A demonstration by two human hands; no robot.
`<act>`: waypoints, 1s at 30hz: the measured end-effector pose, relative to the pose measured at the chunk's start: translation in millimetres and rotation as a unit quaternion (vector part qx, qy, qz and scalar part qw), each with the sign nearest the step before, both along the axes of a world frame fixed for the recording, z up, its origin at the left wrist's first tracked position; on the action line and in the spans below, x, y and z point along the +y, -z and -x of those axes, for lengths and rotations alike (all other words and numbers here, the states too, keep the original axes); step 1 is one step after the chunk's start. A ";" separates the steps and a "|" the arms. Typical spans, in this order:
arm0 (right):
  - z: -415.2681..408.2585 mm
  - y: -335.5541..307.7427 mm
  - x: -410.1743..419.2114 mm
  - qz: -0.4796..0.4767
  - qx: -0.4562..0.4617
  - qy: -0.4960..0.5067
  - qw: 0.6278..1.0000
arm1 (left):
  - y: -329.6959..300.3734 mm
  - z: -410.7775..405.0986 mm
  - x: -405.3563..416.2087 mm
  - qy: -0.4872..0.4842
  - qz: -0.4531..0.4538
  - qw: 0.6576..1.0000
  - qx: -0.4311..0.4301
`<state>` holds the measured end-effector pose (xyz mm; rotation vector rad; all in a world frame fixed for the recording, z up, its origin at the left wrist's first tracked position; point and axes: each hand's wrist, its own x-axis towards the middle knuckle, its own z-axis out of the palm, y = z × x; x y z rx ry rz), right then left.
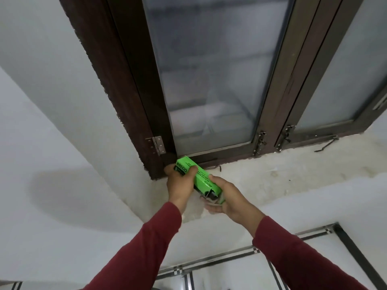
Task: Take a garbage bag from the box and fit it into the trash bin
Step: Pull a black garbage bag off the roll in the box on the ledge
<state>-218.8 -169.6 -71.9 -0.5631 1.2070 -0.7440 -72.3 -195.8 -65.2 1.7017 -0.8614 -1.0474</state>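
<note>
Centre frame, above the window sill (261, 176): our left hand (180, 183) grips a green box (199, 177) marked "BECO"; our right hand (227, 200) curls round its open lower end.

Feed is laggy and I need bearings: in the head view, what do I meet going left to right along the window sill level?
Door hinge → left hand → green box → right hand → window latch → loose stay hook.

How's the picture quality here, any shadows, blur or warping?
Head view: dim, even light; a soft shadow on the left wall; wide-angle warping leans the window frame; frosted glass blurs what is behind; green box sharp in both hands.
</note>
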 end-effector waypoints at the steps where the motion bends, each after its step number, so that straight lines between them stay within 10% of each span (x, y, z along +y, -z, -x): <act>1: 4.3 -1.1 2.3 -0.007 -0.042 0.028 0.999 | 0.6 5.4 1.6 -0.031 -0.011 0.999 0.039; 5: 19.4 -6.0 4.0 -0.010 -0.155 0.141 0.978 | -18.2 26.0 8.2 -0.102 0.014 0.987 0.127; 12: 26.8 -11.1 -1.3 -0.012 -0.309 0.207 0.928 | -73.7 56.7 34.5 0.049 0.290 0.951 -0.098; 17: 34.1 -19.3 1.7 0.002 -0.289 0.228 0.930 | -96.1 52.2 33.6 0.027 0.340 0.936 -0.083; 23: 67.8 -16.1 9.2 -0.003 -0.239 0.262 0.935 | -46.9 16.2 4.9 -0.238 0.013 0.935 0.264; 30: 67.1 -30.6 12.7 -0.014 -0.248 0.237 0.939 | 0.6 2.5 -7.6 -0.202 -0.137 0.923 0.299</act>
